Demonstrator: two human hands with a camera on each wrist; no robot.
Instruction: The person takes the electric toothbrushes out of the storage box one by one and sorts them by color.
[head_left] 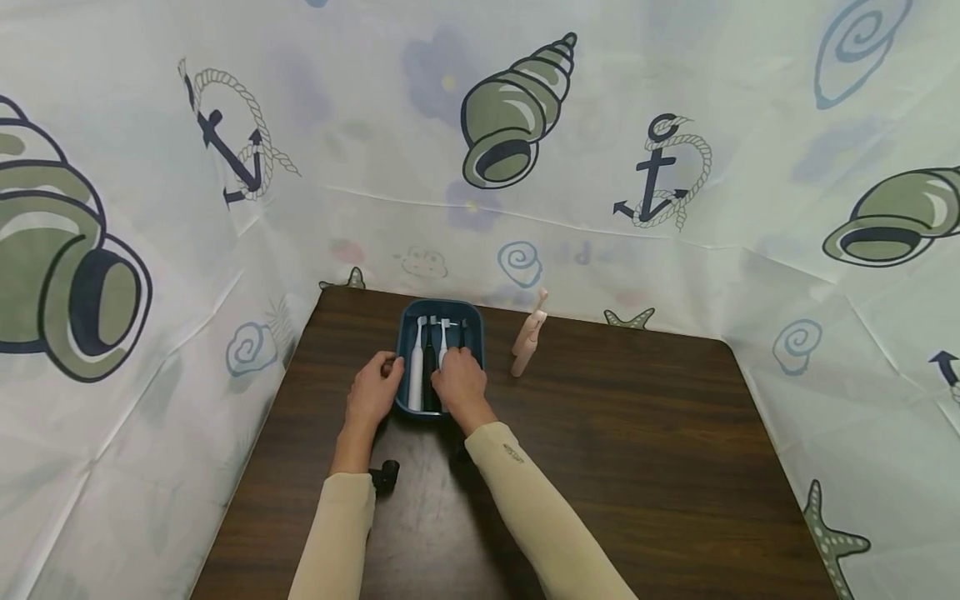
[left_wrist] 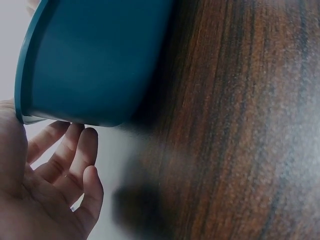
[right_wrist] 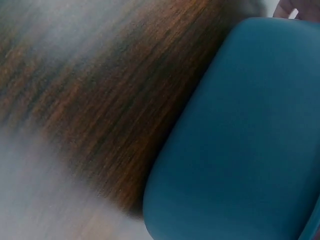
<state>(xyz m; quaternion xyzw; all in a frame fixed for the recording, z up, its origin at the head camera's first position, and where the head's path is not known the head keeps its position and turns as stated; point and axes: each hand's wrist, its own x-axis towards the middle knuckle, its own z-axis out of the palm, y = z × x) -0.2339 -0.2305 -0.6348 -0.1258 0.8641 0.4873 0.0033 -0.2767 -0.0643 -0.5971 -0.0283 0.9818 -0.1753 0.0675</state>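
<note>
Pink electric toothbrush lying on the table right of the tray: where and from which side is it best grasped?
Probably round the thick handle of the pink electric toothbrush, coming from above. It lies flat on the table, apart from the teal tray, its slim brush end pointing away.

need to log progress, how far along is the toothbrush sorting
Done, by the look of it: a white toothbrush and a black toothbrush lie in the blue tray. In hand: the right hand rests in the tray over another white brush, while the left hand is at the tray's left wall. Left: the pink toothbrushes outside on the table.
</note>
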